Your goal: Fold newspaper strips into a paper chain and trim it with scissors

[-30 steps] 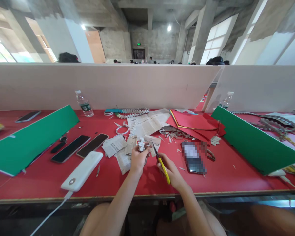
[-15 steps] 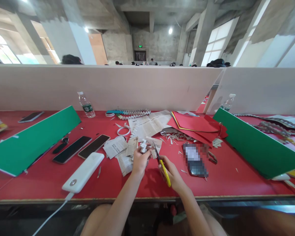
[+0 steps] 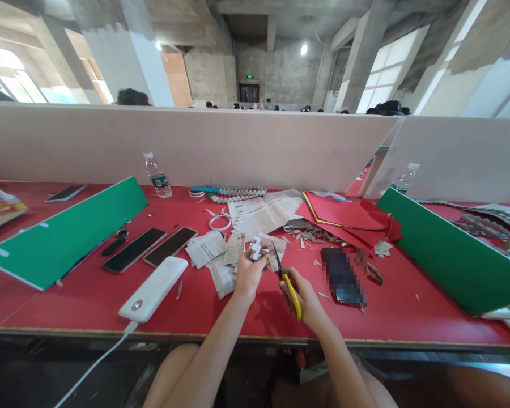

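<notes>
Centre frame, just above red surface [image 3: 89, 300]: left hand [image 3: 249, 275], fingers closed on folded newspaper piece [image 3: 255, 249]. Right hand [image 3: 304, 294] wrapped around yellow-handled scissors [image 3: 288, 277], blades approx. shut beside the paper. Assessment: paper light, soft, tears easily; hold near folded edge, w/ light pinch.

power bank [image 3: 153, 289] is laid left of newspaper scraps [image 3: 215, 255] | phones [image 3: 152, 250] behind it | bottle [image 3: 157, 176] at bench [image 3: 89, 300] rear

both bare forearms reach forward from the near edge, the left hand [image 3: 249, 273] pinched closed with fingers up, the right hand [image 3: 304, 294] curled closed just right of it.
</notes>
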A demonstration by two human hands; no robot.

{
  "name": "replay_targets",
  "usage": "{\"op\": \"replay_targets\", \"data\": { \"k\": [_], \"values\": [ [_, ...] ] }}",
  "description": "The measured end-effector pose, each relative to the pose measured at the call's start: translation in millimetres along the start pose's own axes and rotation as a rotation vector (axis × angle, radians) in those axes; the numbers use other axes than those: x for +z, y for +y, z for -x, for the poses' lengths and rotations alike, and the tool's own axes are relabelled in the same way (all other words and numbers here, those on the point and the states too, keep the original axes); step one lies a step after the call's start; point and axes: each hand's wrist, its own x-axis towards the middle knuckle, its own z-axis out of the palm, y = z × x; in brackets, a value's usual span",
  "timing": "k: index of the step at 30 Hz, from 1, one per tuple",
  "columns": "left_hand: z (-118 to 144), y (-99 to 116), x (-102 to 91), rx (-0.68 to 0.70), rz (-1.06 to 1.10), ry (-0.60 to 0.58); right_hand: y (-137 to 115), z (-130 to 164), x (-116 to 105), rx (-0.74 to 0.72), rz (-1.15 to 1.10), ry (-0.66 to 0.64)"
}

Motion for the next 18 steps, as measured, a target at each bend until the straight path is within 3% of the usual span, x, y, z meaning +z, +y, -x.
{"op": "replay_targets", "data": {
  "k": [9,18],
  "values": [
    [-2,-4,-0.7,-0.01,-0.081,-0.049,-8,2,0,-0.02,0.034,0.007],
    [3,6,1.4,-0.064,-0.084,-0.018,-13,1,2,-0.032,0.084,0.047]
  ]
}}
